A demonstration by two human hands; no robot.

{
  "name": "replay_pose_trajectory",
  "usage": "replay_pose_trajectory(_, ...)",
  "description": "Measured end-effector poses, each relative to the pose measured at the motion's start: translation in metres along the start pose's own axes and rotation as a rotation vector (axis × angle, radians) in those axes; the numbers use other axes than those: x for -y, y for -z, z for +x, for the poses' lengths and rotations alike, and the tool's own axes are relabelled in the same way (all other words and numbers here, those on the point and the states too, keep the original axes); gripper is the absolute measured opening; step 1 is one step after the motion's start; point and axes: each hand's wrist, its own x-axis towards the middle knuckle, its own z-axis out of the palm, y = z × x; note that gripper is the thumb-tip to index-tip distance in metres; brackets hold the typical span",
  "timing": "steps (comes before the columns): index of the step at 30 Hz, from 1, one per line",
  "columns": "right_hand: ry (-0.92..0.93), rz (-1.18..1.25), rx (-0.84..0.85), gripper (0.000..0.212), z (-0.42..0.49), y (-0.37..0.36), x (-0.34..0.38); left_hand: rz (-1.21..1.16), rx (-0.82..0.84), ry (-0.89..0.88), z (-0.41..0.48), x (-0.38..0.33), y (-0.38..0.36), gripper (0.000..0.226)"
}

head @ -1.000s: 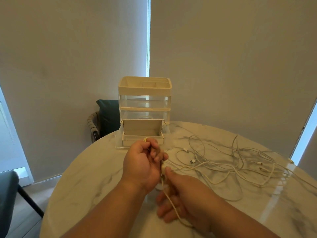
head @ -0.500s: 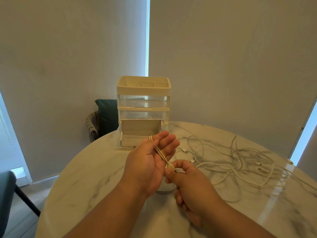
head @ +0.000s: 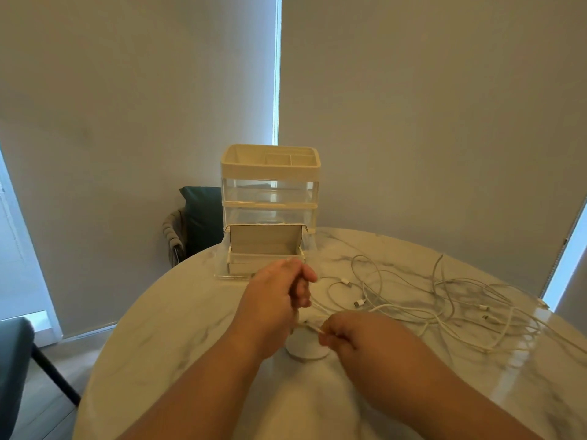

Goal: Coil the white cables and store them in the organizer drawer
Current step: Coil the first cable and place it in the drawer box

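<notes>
My left hand (head: 273, 300) is closed around the loops of a white cable at the table's middle, just in front of the organizer. My right hand (head: 349, 335) pinches the same white cable (head: 313, 323) a little lower and to the right, with the strand taut between the hands. A loose tangle of white cables (head: 444, 306) spreads over the table to the right. The cream and clear organizer (head: 270, 198) stands at the table's far edge, its bottom drawer (head: 265, 249) pulled out and open.
The round marble table (head: 178, 325) carries a small white round object (head: 306, 349) under my hands. A dark chair (head: 198, 220) stands behind the organizer on the left, another chair (head: 12, 369) at the lower left. Blinds cover the wall behind.
My left hand has closed from open fingers into a fist around the cable loops. My right hand has moved down and right, pulling the strand.
</notes>
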Motion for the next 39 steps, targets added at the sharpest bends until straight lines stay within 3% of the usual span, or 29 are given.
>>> replay_pose_trajectory(4, 0.050, -0.150, -0.239, 0.023, -0.004, 0.032, -0.003, 0.328, 0.305, 0.050, -0.018, -0.006, -0.013, 0.037)
replay_pose_trajectory(8, 0.268, -0.076, -0.376, 0.020, 0.002, 0.043, -0.018, 0.495, 0.436, 0.044, -0.032, -0.011, -0.022, 0.053)
replay_pose_trajectory(10, 0.396, -0.066, -0.387, 0.015, 0.008, 0.041, -0.029, 0.334, 0.597, 0.216, -0.035, -0.012, -0.022, 0.061)
replay_pose_trajectory(13, 0.425, 0.152, -0.427, 0.006, 0.015, 0.037, -0.037, 0.027, 0.706, 0.359, -0.037, -0.012, -0.020, 0.038)
replay_pose_trajectory(17, 0.367, 0.469, -0.420, 0.009, 0.021, 0.028, -0.039, -0.158, 0.676, 0.310, -0.036, -0.012, -0.020, 0.021)
replay_pose_trajectory(22, 0.310, 0.538, -0.351, 0.019, 0.026, 0.026, -0.046, -0.225, 0.578, 0.303, -0.036, -0.007, -0.020, 0.025)
replay_pose_trajectory(28, 0.326, 0.564, -0.327, 0.019, 0.023, 0.017, -0.037, -0.490, 0.747, 0.311, -0.031, -0.005, -0.012, 0.019)
replay_pose_trajectory(30, 0.278, 0.563, -0.236, 0.025, 0.021, 0.006, -0.032, -0.651, 0.793, 0.293, -0.026, -0.006, -0.006, 0.020)
replay_pose_trajectory(32, 0.191, 0.592, -0.028, 0.032, 0.018, -0.006, -0.026, -0.778, 0.725, 0.220, -0.022, -0.011, 0.003, 0.026)
replay_pose_trajectory(34, 0.169, 0.490, 0.170, 0.030, 0.016, -0.016, -0.018, -0.863, 0.523, 0.156, -0.017, -0.018, 0.012, 0.033)
replay_pose_trajectory(37, 0.277, 0.313, 0.204, 0.019, 0.014, -0.021, -0.008, -0.803, 0.205, 0.102, -0.007, -0.020, 0.022, 0.036)
replay_pose_trajectory(39, 0.264, 0.276, 0.195, 0.020, 0.012, -0.018, -0.004, -0.671, 0.086, 0.078, -0.002, -0.017, 0.022, 0.031)
